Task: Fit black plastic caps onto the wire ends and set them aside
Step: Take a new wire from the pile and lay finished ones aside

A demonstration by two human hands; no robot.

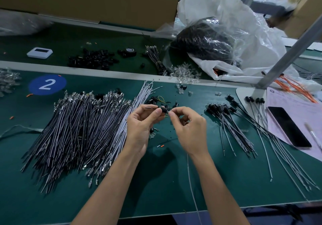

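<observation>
- Midway along the tabletop (174,195), the left hand (141,127) pinched a black cap (163,110); the right hand (189,129) pinched the wire (190,176) just beside it.
- Cap looked light and rigid — wire limp, probably best gripped close to its end.

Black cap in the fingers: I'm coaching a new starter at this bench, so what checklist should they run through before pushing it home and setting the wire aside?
1. Cap gripped: ok, the left hand pinches the black cap.
2. Wire gripped: ok, the right hand pinches beside the cap, and a pale wire trails below it.
3. Wire end lined up with the cap: cannot tell, the fingers hide it.
4. Finished pile at hand: ok, it lies to the right.
5. Spare caps nearby: ok, they lie just behind the hands.
</observation>
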